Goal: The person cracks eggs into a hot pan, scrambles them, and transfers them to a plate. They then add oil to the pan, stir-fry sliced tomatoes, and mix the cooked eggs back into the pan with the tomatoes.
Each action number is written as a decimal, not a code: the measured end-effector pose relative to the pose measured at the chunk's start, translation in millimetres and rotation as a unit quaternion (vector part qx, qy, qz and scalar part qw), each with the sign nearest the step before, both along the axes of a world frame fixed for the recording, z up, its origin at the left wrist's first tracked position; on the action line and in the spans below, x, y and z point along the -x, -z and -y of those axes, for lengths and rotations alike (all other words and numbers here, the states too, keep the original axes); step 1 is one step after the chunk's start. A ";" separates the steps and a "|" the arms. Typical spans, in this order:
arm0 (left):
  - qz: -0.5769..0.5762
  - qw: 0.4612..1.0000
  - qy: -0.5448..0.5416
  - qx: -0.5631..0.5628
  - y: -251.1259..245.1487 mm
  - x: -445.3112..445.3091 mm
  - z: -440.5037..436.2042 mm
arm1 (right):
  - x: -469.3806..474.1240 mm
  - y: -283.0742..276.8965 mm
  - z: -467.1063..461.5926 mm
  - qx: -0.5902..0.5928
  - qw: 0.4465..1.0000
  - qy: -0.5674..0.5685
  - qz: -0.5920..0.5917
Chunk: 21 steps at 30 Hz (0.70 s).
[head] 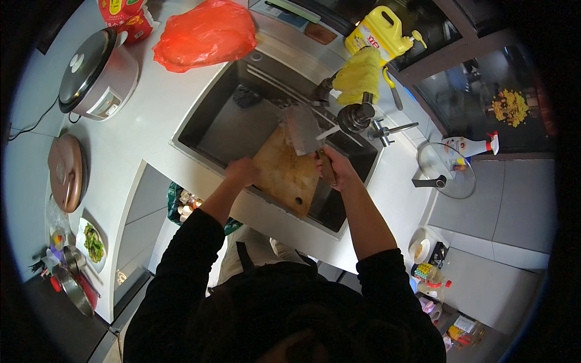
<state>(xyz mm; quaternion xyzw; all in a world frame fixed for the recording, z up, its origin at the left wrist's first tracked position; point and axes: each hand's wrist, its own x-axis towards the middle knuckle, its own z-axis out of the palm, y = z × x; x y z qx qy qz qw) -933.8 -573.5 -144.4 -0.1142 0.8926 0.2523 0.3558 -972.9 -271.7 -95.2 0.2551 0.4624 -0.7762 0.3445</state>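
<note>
My right hand (336, 169) grips the wooden handle of a cleaver (303, 131). Its wide blade lies under the black faucet (354, 118), over the upper part of a wooden cutting board (283, 174). What looks like water splashes around the blade. At the board's left edge, my left hand (243, 171) is curled on it, its fingertips hidden. The board rests slanted in the dark sink (213, 131), with its holed corner over the front rim. A dark scouring pad (246, 96) lies in the sink's far left part.
A red plastic bag (206, 36) and a rice cooker (100, 75) stand left of the sink. Behind the faucet are a yellow cloth (361, 75) and a yellow detergent jug (379, 34). A glass lid (447, 170) lies right. Below the counter sits a waste bin (186, 204).
</note>
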 end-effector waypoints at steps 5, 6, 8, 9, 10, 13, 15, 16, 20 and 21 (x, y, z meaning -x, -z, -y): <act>0.011 0.988 0.130 0.082 1.0 9.6 -4.6 | 5.0 1.2 4.6 -0.050 0.998 0.000 -0.028; 0.027 0.986 0.139 0.086 4.7 13.1 -5.7 | 6.8 2.3 5.9 -0.056 0.998 -0.006 -0.039; 0.055 0.981 0.158 0.098 16.0 18.2 -9.2 | 11.2 4.7 7.9 -0.058 0.997 -0.020 -0.049; 0.076 0.981 0.155 0.088 23.0 20.3 -11.0 | 13.5 6.2 8.6 -0.053 0.997 -0.029 -0.048; 0.076 0.982 0.146 0.088 30.0 21.2 -13.5 | 15.5 7.7 8.5 -0.051 0.997 -0.028 -0.051; 0.106 0.983 0.138 0.065 45.0 24.8 -14.8 | 19.4 14.1 6.7 -0.020 1.000 -0.012 -0.017; 0.128 0.978 0.160 0.047 46.1 27.1 -13.7 | 19.5 19.9 5.0 -0.029 0.999 -0.025 -0.030; 0.136 0.973 0.182 0.040 44.3 27.9 -14.3 | 18.7 23.3 4.7 -0.029 0.999 -0.031 -0.018; 0.018 0.985 0.162 0.060 28.3 30.6 -34.9 | 9.9 35.8 11.0 -0.176 0.962 -0.129 -0.163; -0.064 0.992 0.105 -0.038 25.0 30.8 -46.2 | 6.7 37.8 15.2 -0.235 0.938 -0.142 -0.210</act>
